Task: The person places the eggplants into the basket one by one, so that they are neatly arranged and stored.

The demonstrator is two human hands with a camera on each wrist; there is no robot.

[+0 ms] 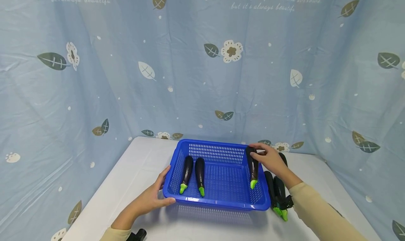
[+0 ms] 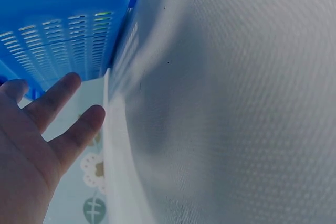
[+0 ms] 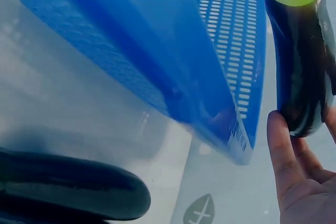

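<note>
Your right hand (image 1: 270, 160) pinches one eggplant (image 1: 254, 169) by its blunt end over the basket's (image 1: 218, 203) right side, grip closed on it, stem pointing towards you, seemingly to match the two eggplants (image 1: 187, 172) inside. Your left hand (image 1: 152, 197), fingers loosely spread against the left edge, probably steadies it. Spare eggplants (image 1: 279, 190) lie beside it, presumably for easy reach.

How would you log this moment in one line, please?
right hand holds eggplant over blue basket | left hand at basket's left end | inside: two eggplants | outside right: more eggplants
</note>
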